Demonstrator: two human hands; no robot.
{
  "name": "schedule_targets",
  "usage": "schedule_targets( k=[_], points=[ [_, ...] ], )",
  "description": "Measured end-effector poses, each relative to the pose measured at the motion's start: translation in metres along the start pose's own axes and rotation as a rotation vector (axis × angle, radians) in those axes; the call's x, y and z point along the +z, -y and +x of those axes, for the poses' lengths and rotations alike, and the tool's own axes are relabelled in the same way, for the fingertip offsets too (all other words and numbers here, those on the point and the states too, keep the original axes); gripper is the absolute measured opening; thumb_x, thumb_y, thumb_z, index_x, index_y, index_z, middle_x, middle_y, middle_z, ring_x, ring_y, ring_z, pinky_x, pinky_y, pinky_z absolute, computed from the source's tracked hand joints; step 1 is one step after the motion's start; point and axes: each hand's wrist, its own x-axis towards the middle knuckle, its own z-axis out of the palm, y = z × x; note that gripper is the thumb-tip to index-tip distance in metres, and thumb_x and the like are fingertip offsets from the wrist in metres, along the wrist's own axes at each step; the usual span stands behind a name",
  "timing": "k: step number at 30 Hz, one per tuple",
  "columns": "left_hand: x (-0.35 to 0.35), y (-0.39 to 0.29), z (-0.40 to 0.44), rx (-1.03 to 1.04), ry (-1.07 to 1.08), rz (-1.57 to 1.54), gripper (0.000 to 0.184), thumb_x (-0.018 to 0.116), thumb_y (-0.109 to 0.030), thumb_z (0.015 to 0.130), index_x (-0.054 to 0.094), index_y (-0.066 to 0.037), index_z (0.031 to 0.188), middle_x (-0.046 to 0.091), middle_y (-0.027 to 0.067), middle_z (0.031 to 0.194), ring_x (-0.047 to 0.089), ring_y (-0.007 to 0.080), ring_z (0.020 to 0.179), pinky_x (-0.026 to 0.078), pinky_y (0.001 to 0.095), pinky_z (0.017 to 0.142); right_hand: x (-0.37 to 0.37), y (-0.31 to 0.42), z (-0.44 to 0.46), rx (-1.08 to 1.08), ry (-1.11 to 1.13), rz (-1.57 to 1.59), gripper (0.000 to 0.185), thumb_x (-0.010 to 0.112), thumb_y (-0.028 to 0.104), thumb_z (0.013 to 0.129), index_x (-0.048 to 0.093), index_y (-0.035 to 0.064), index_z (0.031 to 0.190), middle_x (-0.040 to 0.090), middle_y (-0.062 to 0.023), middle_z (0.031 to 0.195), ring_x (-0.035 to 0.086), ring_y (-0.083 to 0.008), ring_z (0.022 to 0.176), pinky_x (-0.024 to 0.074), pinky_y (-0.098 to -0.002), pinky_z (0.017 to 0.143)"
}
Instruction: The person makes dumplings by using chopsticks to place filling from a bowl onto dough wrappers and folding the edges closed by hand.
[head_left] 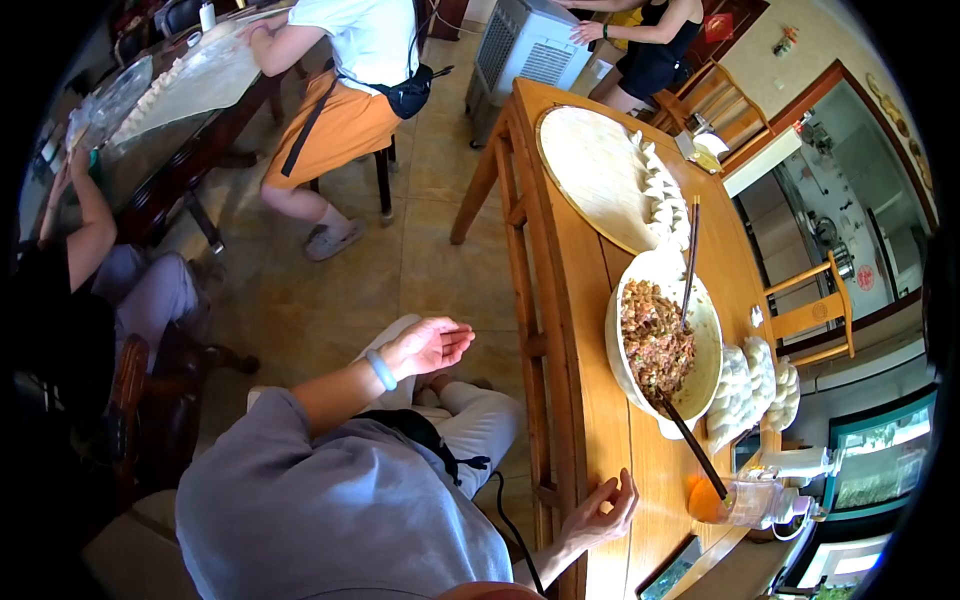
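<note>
My left hand [435, 345], with a pale bracelet at its wrist, is held over my lap, palm up, fingers stretched out and nothing in it. My right hand [603, 508] rests at the near part of the wooden table [600, 440], its fingers loosely bent and apart, holding nothing. Beyond it stands a white bowl [707, 345] of minced filling [655, 335], with chopsticks [692, 260] and a dark utensil [697, 450] leaning in it. Further up the table lies a round floured board [590, 165] with several dumplings [665, 195] along its right side.
Bagged dumplings [740, 390], a bottle with orange contents [740, 502] and a phone [672, 568] lie on the table. A person in orange shorts [340, 130] works at a dark table at upper left; another sits at left. A third stands by an air cooler [530, 50].
</note>
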Motion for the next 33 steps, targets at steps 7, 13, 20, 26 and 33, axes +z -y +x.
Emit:
schedule_targets(
  k=[7, 13, 20, 26, 33],
  points=[
    [-0.006, 0.001, 0.003, -0.001, -0.007, 0.002, 0.022, 0.053, -0.013, 0.085, 0.057, 0.002, 0.100, 0.061, 0.0105, 0.096, 0.058, 0.0175, 0.085, 0.048, 0.0273, 0.073, -0.001, 0.001, 0.000, 0.020, 0.019, -0.015, 0.014, 0.054, 0.005, 0.084, 0.063, 0.0020, 0.096, 0.062, -0.0122, 0.089, 0.061, -0.0214, 0.070, 0.0471, -0.0273, 0.046],
    [-0.011, 0.004, 0.008, -0.003, -0.043, 0.005, 0.023, 0.053, -0.013, 0.085, 0.056, 0.002, 0.102, 0.060, 0.0095, 0.098, 0.058, 0.0169, 0.086, 0.048, 0.0271, 0.075, -0.002, 0.003, 0.000, 0.038, 0.031, -0.027, 0.015, 0.054, 0.004, 0.083, 0.062, 0.0017, 0.096, 0.062, -0.0127, 0.088, 0.061, -0.0228, 0.071, 0.0464, -0.0285, 0.048],
    [-0.017, 0.005, 0.010, -0.004, -0.029, -0.006, 0.024, 0.053, -0.014, 0.085, 0.056, 0.002, 0.103, 0.060, 0.0080, 0.099, 0.057, 0.0157, 0.087, 0.048, 0.0266, 0.076, -0.001, 0.009, 0.002, 0.071, 0.019, -0.003, 0.015, 0.054, 0.003, 0.083, 0.062, 0.0013, 0.095, 0.062, -0.0122, 0.086, 0.060, -0.0226, 0.070, 0.0435, -0.0293, 0.047],
    [-0.021, 0.005, 0.009, -0.018, -0.010, -0.003, 0.023, 0.053, -0.014, 0.085, 0.056, 0.001, 0.102, 0.060, 0.0079, 0.098, 0.057, 0.0157, 0.087, 0.047, 0.0267, 0.076, -0.002, 0.010, 0.003, 0.049, 0.010, 0.001, 0.015, 0.054, 0.002, 0.082, 0.062, 0.0007, 0.095, 0.062, -0.0126, 0.086, 0.060, -0.0231, 0.070, 0.0442, -0.0298, 0.048],
    [-0.020, 0.005, 0.008, -0.016, -0.024, -0.011, 0.023, 0.053, -0.014, 0.085, 0.055, 0.001, 0.102, 0.059, 0.0085, 0.098, 0.057, 0.0164, 0.086, 0.047, 0.0268, 0.077, 0.000, 0.006, 0.001, 0.021, 0.001, -0.003, 0.015, 0.053, 0.002, 0.082, 0.061, -0.0005, 0.095, 0.062, -0.0137, 0.087, 0.061, -0.0255, 0.073, 0.0458, -0.0327, 0.051]
  ],
)
